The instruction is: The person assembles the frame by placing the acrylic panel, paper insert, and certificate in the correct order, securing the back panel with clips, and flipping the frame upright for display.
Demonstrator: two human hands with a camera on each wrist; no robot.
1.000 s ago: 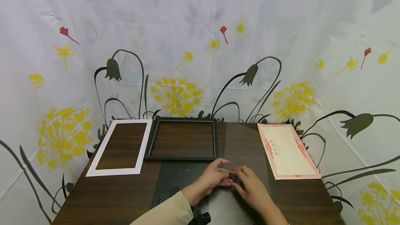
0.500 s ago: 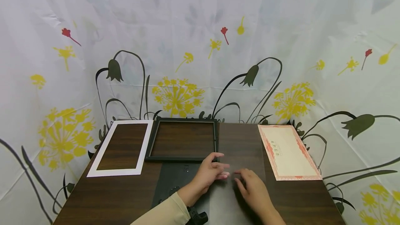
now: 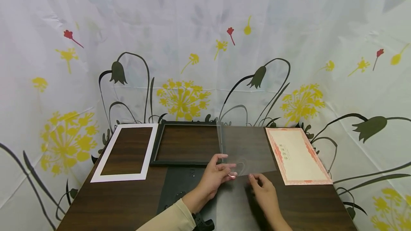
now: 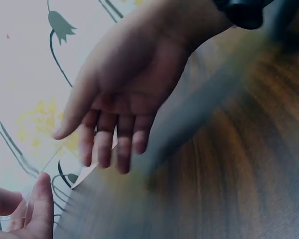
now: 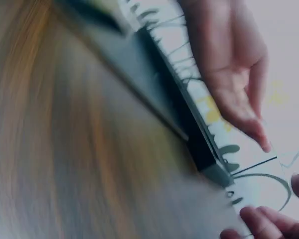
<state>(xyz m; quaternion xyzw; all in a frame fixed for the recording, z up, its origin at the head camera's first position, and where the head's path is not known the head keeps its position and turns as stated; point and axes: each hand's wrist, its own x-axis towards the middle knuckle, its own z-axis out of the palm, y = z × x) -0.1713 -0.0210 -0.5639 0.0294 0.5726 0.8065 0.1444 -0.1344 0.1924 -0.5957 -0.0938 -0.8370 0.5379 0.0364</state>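
Note:
A clear plastic sheet (image 3: 250,149) is tilted up off the table in the head view, its top overlapping the curtain. My right hand (image 3: 266,195) pinches its lower edge between thumb and fingertips; the left wrist view shows this right hand (image 4: 27,206) with the edge between thumb and fingers. Close to the sheet's left side is my left hand (image 3: 213,179), fingers spread and loosely bent. In the left wrist view the left hand (image 4: 124,89) has its fingers hanging relaxed. Whether it touches the sheet I cannot tell. Below lies a greyish translucent sheet (image 3: 236,206).
A dark backing board (image 3: 174,188) lies partly under my left forearm. Behind it is an empty black picture frame (image 3: 186,163). A white mat (image 3: 122,178) lies at the left, a red-bordered certificate (image 3: 302,156) at the right. A flowered curtain (image 3: 205,45) hangs behind the table.
My hands were together over the clear sheet, then drew apart. Now my right hand pinches the sheet and its far part has risen from the table. The left hand has barely moved since half a second ago.

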